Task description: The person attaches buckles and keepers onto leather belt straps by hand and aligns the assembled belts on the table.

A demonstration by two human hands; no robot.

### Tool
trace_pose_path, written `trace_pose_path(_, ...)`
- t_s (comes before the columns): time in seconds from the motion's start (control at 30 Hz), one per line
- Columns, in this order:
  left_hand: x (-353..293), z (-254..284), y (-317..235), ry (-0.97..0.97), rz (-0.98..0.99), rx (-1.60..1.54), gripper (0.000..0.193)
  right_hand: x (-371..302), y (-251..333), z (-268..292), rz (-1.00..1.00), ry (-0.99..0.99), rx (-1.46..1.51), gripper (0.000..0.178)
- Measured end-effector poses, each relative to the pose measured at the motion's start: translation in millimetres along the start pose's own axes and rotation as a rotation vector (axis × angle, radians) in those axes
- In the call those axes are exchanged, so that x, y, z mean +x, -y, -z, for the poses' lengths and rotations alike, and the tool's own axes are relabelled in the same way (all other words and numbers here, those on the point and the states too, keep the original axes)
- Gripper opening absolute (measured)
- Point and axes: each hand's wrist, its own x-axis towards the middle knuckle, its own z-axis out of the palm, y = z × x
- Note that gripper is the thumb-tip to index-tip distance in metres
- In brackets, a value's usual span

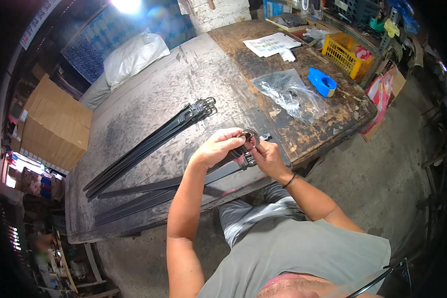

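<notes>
My left hand point(219, 147) and my right hand point(270, 158) are close together above the table's near edge. Between them they grip the buckle end of a dark belt point(256, 137), whose strap bends in a loop at the fingertips. The fingers partly cover its buckle. Beneath my hands, several dark belts point(139, 201) stretch toward the lower left, with metal buckles point(246, 161) beside my right hand. Farther off, a bundle of black belts point(139, 149) lies slanted, its buckles point(198, 110) gathered at the upper right end.
The worn table point(223, 64) carries a clear plastic bag point(290, 94), a blue tape dispenser point(322, 82) and paper sheets point(270, 44). A yellow crate point(346, 55) stands at the far right. Cardboard boxes point(54, 116) are stacked left; a white sack point(134, 57) rests at the far left.
</notes>
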Motion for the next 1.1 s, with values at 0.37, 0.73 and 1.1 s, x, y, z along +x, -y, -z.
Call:
trace_pose_path(0.37, 30, -16, 30, -0.359, -0.116, 0.515, 0.018, 32, 23, 35, 0.227, -0.044, -0.322, 0.026)
trace_pose_path(0.73, 21, -20, 22, -0.120, -0.133, 0.283, 0.021, 34, 2, 40, 0.425, 0.012, -0.303, 0.030)
trace_pose_path(1.1, 26, -39, 4, -0.340, -0.113, 0.330, 0.023, 32, 8, 47, -0.117, -0.209, 0.320, 0.017)
